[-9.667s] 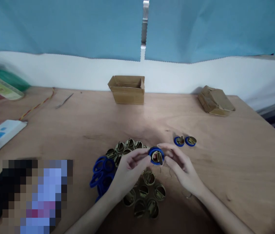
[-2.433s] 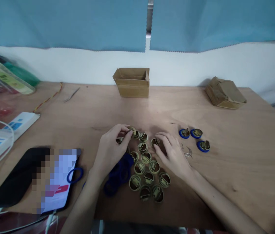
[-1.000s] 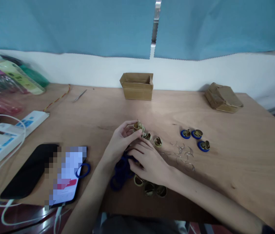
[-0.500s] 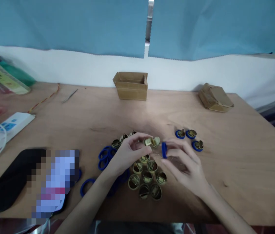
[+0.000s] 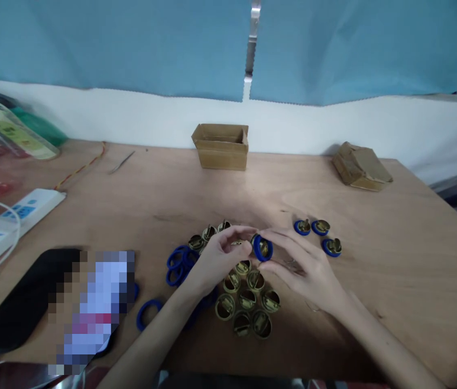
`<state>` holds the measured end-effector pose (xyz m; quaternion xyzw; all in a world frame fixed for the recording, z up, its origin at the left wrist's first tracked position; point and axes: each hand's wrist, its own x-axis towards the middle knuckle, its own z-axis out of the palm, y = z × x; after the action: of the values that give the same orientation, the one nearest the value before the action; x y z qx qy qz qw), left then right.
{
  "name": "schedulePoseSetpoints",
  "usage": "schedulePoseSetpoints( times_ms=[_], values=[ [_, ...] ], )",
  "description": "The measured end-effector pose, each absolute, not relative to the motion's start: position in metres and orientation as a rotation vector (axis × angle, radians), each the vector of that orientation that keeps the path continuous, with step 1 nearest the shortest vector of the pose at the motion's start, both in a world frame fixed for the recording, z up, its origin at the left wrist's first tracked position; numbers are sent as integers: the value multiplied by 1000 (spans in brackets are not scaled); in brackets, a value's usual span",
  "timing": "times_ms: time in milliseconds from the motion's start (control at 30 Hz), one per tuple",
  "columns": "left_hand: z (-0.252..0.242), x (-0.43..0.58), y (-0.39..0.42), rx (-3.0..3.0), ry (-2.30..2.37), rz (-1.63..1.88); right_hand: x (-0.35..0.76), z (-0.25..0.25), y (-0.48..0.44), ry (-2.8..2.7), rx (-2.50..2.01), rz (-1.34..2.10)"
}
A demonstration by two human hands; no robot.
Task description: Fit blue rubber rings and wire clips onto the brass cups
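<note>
A blue ring [image 5: 256, 250] is held above the tabletop [image 5: 394, 259], just in front of the person, between two bare hands. A round brass piece [image 5: 265, 247] is seen inside the ring's opening; how far it is seated cannot be told. The brass piece is pinched at its left side by the left hand [image 5: 228, 255], thumb and fingers nearly closed. The ring is gripped from the right by the right hand [image 5: 299, 265], its fingers spread narrowly above and below the rim.

Beneath and between the hands, loose brass pieces [image 5: 247, 298] are gathered on the tabletop. More blue rings [image 5: 175, 270] are heaped to their left, partly covered by the left forearm. Beyond the right hand, three blue-rimmed brass pieces [image 5: 320, 227] are set near one another. Farther back, an open cardboard box [image 5: 223, 159] is placed upright.
</note>
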<state>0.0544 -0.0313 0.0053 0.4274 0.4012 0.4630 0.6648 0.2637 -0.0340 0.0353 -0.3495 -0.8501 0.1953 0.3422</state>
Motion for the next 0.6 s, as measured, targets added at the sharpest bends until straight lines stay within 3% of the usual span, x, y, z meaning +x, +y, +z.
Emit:
schedulePoseSetpoints(
  times_ms=[600],
  values=[
    [9, 65, -38, 1106, 895, 875, 259, 21, -33, -2218, -1041, 525]
  ],
)
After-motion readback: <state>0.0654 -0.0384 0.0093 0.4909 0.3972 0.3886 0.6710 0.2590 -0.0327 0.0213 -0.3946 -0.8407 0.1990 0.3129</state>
